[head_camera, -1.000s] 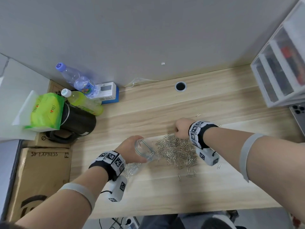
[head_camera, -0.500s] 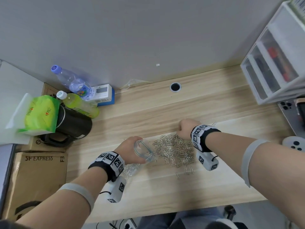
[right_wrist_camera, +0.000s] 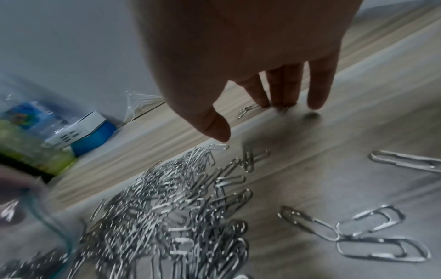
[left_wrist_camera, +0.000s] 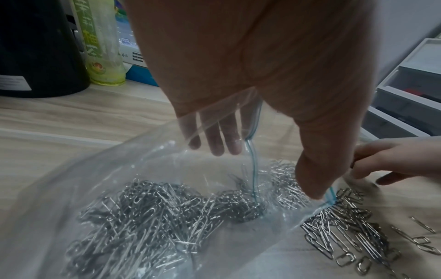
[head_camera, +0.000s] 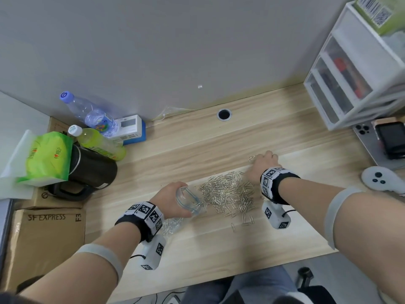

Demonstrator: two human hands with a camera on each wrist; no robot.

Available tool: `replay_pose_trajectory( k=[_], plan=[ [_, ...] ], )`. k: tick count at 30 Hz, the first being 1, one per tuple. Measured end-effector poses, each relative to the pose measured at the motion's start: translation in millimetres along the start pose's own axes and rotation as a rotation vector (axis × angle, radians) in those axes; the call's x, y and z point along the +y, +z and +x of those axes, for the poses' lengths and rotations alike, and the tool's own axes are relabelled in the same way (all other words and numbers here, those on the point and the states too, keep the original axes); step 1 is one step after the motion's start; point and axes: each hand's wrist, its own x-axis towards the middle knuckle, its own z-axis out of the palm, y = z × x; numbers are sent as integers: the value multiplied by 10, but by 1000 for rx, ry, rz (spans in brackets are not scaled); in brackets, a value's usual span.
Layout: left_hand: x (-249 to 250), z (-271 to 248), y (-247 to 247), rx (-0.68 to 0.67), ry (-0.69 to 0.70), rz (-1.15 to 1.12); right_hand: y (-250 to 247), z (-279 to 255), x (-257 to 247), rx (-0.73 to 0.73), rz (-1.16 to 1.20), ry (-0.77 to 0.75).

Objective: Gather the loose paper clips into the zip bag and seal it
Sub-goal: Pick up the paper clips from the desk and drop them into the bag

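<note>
Reaching farther out than a moment ago, the right hand [head_camera: 264, 163] has left the heap's edge, its straight fingers [right_wrist_camera: 284, 90] touching a stray clip [head_camera: 252, 158] to rake it back. Meanwhile the left hand [head_camera: 173, 199] grips the zip bag [left_wrist_camera: 167, 198] by its rim, thumb inside, so the mouth gapes toward the paper clips [head_camera: 228, 194] on the bench [head_camera: 208, 249]. Many clips already lie bagged.
</note>
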Motion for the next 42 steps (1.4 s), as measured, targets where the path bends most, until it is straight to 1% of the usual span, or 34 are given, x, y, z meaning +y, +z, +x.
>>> replay_pose_trajectory(
  k=[3,5,7,9,11,14,16,19,21,23,24,26,30,32,35,39,42],
  plan=[
    [10,-30,14,4,14,2,78,-102,-60,-43,34,-212],
    [6,-47,22,10,13,-2,115,-168,-105,-55,76,-281],
    [6,-69,29,14,15,-5,143,-215,-131,25,95,-285],
    [6,-96,28,13,19,-11,162,-225,-134,103,73,-256],
    [-3,-133,34,16,18,-11,169,-211,-123,128,31,-232],
    [-45,-198,64,24,10,-15,160,-178,-120,86,10,-208],
    [-72,-241,86,27,0,-23,167,-180,-132,65,-8,-234],
    [-88,-289,104,29,-1,-23,205,-243,-174,33,-38,-362],
    [-77,-312,101,24,2,-16,234,-308,-202,-49,-18,-456],
    [-57,-316,95,27,6,-12,250,-346,-202,-112,-1,-508],
    [-48,-320,92,29,10,-14,256,-365,-194,-112,-7,-523],
    [-30,-334,91,32,14,-13,255,-395,-165,-91,-50,-528],
    [-11,-377,98,32,12,-3,228,-412,-93,-117,-291,-431],
    [-17,-397,107,34,12,-5,280,-410,-63,-130,-356,-405],
    [-21,-414,115,39,11,-7,382,-431,-69,-113,-314,-422],
    [-24,-422,125,49,8,-17,454,-451,-211,-96,-147,-442],
    [-31,-422,148,58,-3,-28,489,-454,-298,-103,-67,-465]
  ],
)
